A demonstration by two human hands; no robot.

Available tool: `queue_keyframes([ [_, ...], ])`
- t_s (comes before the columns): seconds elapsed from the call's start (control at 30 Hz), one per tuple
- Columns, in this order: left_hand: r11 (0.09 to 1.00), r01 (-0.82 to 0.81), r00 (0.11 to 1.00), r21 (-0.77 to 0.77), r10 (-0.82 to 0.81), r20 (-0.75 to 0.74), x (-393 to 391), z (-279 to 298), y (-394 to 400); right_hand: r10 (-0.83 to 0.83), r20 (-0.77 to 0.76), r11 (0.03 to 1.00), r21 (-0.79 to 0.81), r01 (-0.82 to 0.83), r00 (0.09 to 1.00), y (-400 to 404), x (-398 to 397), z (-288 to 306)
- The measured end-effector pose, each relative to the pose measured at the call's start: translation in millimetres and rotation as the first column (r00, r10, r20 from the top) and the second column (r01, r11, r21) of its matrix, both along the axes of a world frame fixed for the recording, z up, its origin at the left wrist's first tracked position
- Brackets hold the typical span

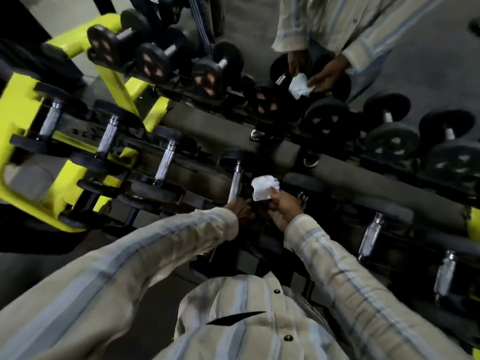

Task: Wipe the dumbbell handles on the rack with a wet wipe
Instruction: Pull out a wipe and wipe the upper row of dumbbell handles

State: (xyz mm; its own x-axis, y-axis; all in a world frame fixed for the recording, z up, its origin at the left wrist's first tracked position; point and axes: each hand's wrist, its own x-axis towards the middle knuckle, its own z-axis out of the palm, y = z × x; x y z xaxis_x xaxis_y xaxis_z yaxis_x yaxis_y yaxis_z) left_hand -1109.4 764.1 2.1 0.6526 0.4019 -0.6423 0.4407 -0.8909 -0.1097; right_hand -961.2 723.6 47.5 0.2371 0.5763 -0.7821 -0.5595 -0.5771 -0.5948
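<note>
Just beyond the left hand stands a dumbbell handle of bright, polished metal, glossy with a finely ridged grip. The wipe pinched in the right hand is a thin, crumpled white sheet, soft and matt, like damp paper or fabric. The dumbbell heads to the left of the hands look like matt black rubber or coated iron, slightly dull and dusty. The rack frame far to the left is painted metal, a smooth, glossy yellow-green. Beyond the hands runs a grey rail with a dull, rough-looking surface. The sleeves are woven cloth, matt, pale with soft stripes.
</note>
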Motion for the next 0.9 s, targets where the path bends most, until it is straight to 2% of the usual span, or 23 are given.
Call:
queue_keyframes([
  [0.07,0.999,0.005,0.977,-0.031,0.002,0.211,-8.5,-15.6,10.1,0.03,-0.102,1.0,-0.004,-0.031,0.994,11.3,-9.7,-2.7],
  [0.1,0.999,0.039,0.96,0.021,-0.044,0.278,-16.8,-44.4,13.4,0.026,-0.116,1.0,-0.011,-0.028,0.993,17.2,-13.6,-3.2],
  [0.17,0.997,0.05,0.962,0.058,-0.063,0.267,-35.6,-49.9,17.9,0.025,-0.092,0.999,-0.025,-0.028,0.995,29.4,-22.3,-3.7],
  [0.2,0.998,0.059,0.97,0.036,-0.066,0.235,-43.6,-31.3,16.2,0.038,-0.084,0.999,-0.027,-0.041,0.996,33.9,-27.2,-0.6],
  [0.27,0.993,0.062,0.953,0.1,-0.089,0.29,-55.2,-5.0,11.9,0.052,-0.071,0.998,-0.035,-0.055,0.996,40.4,-33.3,-1.3],
  [0.33,0.984,0.067,0.938,0.165,-0.118,0.325,-63.3,3.6,11.7,0.056,0.0,0.998,-0.026,-0.056,0.998,45.3,-40.1,-4.2],
  [0.43,0.978,0.071,0.928,0.195,-0.136,0.346,-72.8,-2.6,5.0,0.119,0.253,0.991,0.029,-0.131,0.96,48.6,-49.9,-6.8],
  [0.47,0.98,0.053,0.94,0.194,-0.114,0.323,-76.4,-4.8,4.7,0.151,0.375,0.981,0.06,-0.186,0.915,49.4,-52.0,-7.7],
  [0.5,0.985,0.016,0.943,0.171,-0.072,0.326,-78.2,-4.1,3.3,0.199,0.517,0.957,0.081,-0.279,0.832,50.1,-52.6,-8.9],
  [0.57,0.985,-0.096,0.936,0.146,0.04,0.351,-78.7,-3.6,-3.2,0.296,0.793,0.869,0.008,-0.494,0.533,48.5,-53.0,-1.4],
  [0.6,0.98,-0.137,0.925,0.145,0.074,0.372,-78.3,-4.4,-6.0,0.294,0.873,0.828,-0.029,-0.56,0.389,47.6,-53.2,4.4],
  [0.63,0.975,-0.174,0.908,0.14,0.104,0.407,-76.8,-8.9,-9.5,0.272,0.915,0.784,-0.032,-0.62,0.297,49.0,-53.5,10.3],
  [0.7,0.964,-0.237,0.854,0.118,0.149,0.498,-72.6,-17.5,-17.9,0.251,0.948,0.676,-0.026,-0.736,0.197,56.2,-53.8,15.4],
  [0.8,0.93,-0.348,0.774,0.116,0.215,0.596,-71.7,-23.0,-28.2,0.277,0.96,0.495,-0.115,-0.861,0.031,67.5,-54.3,15.2],
  [0.9,0.854,-0.519,0.599,0.043,0.327,0.731,-86.4,-25.4,-38.0,0.177,0.968,0.322,-0.229,-0.919,-0.179,73.6,-59.0,11.4],
])
